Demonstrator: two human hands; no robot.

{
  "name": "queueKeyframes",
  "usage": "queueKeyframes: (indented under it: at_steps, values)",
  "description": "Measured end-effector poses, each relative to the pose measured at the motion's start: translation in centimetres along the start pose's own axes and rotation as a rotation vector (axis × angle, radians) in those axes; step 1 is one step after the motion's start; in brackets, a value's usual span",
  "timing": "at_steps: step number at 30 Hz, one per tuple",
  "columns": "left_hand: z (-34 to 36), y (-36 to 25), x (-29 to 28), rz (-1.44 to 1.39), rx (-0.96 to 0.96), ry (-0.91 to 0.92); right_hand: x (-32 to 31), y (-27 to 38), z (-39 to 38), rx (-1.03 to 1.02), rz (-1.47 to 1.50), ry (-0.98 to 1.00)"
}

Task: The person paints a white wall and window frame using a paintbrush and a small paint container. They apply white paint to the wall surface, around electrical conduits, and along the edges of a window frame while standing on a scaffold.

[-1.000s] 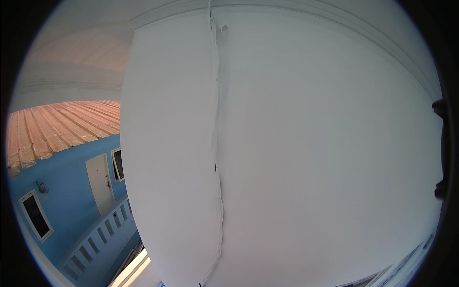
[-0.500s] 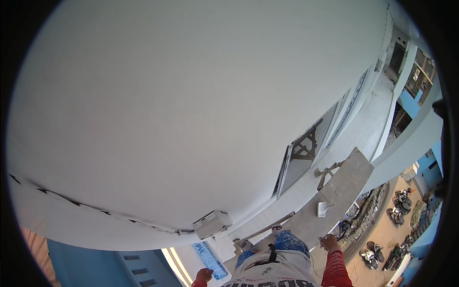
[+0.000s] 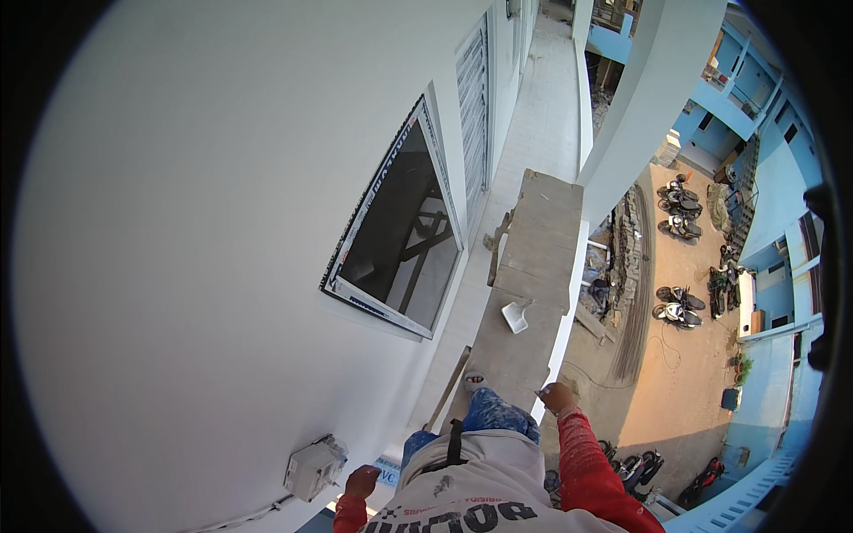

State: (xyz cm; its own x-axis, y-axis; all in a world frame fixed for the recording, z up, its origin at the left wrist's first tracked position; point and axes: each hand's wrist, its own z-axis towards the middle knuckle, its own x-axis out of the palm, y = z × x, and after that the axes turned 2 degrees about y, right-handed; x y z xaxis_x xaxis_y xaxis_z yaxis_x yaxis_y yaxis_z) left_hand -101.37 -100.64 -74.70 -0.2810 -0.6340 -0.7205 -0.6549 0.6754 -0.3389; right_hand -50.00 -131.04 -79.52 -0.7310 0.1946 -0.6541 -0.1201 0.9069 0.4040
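My left hand [image 3: 362,481] hangs low beside my body with its fingers curled in, near a pale electrical box [image 3: 315,466] on the wall; nothing shows in it. Further right, my right hand [image 3: 557,397] is held out past my hip in a red sleeve, over the edge of the plank platform [image 3: 539,235]. Its fingers are closed, and a small thing at their tips is too small to name. Ahead of my feet a white plastic scoop-like tray [image 3: 514,317] lies on the planks, apart from both hands.
A smooth white wall [image 3: 204,222] fills the left, with a framed window [image 3: 400,222] in it. On the right, beyond the platform edge and a pillar [image 3: 653,98], the ground drops to a courtyard with parked motorcycles [image 3: 680,306]. A wooden bar [image 3: 449,386] runs beside my leg.
My view has swung right and down, so the window, platform and courtyard show more fully. The tray stays on the planks. My arms still hang at both sides.
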Motion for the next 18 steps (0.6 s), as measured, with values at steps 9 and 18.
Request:
queueKeyframes:
  at_steps: [9, 18]
  values:
    - [10.9, -6.4, -9.5, -0.335, -0.09, -0.055, -8.5, -1.1, 3.5, -0.007, 0.16, -0.339]
    - [21.5, -5.8, -10.4, -0.267, -0.121, 0.123, -9.9, -1.0, -3.8, 0.172, 0.189, -0.584]
